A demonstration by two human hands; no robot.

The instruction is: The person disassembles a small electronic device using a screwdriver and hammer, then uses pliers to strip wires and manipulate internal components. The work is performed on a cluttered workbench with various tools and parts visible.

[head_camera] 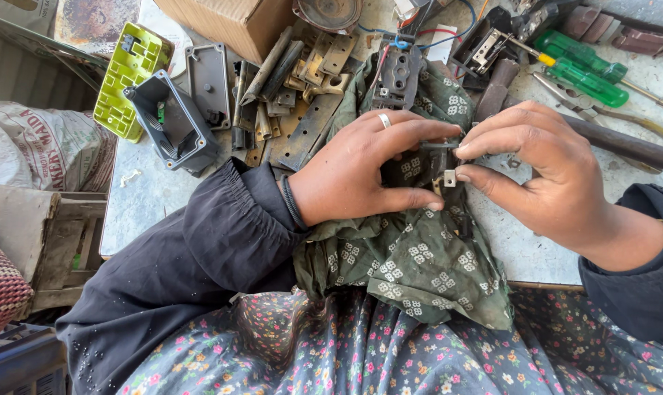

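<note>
Left hand (353,172) and right hand (540,172) both pinching small dark metal part (443,162) between fingertips, over green printed cloth (419,256) draped on the near table edge (525,256). Silver ring (385,120) on left hand. Far left: lime plastic cover (129,77), dark grey housing (172,121), pile of flat metal strips (295,95). Far right: two green-handled screwdrivers (584,69), pliers (602,110).

Two green-handled screwdrivers (584,69), one cardboard box (229,22), two dark plastic housings (174,121), one green cloth (419,256)
</note>
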